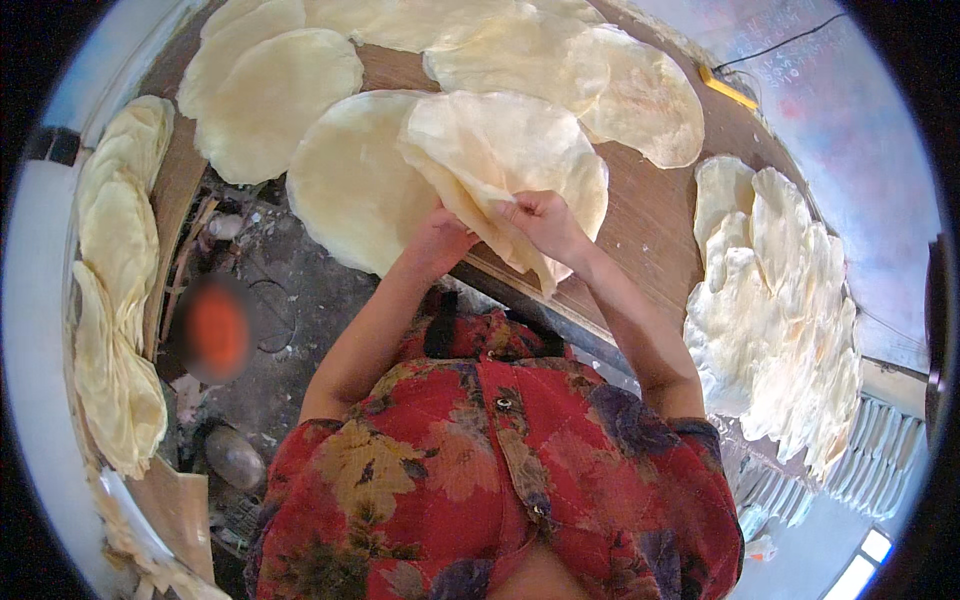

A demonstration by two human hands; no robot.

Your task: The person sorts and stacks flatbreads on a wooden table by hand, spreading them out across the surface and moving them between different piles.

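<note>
Both hands are on a thin, round, pale sheet of flatbread (517, 142), held over the near edge of the wooden table (649, 202). Its near left side is folded over in a long crease. My right hand (546, 225) pinches the fold from above, thumb and fingers together. Lower on the left, my left hand (442, 238) grips the folded edge, its fingertips partly hidden by the sheet. Another round flatbread (352, 180) lies flat on the table, partly covered by the held one and overhanging the edge.
More flatbreads (281, 97) overlap along the table's far side. Folded flatbreads (120, 225) line the left; a tall pile (772, 322) stands right. Plastic-wrapped packets (877, 457) sit lower right. A rounded metal vessel (234, 456) and a blurred orange spot (216, 330) are at the lower left.
</note>
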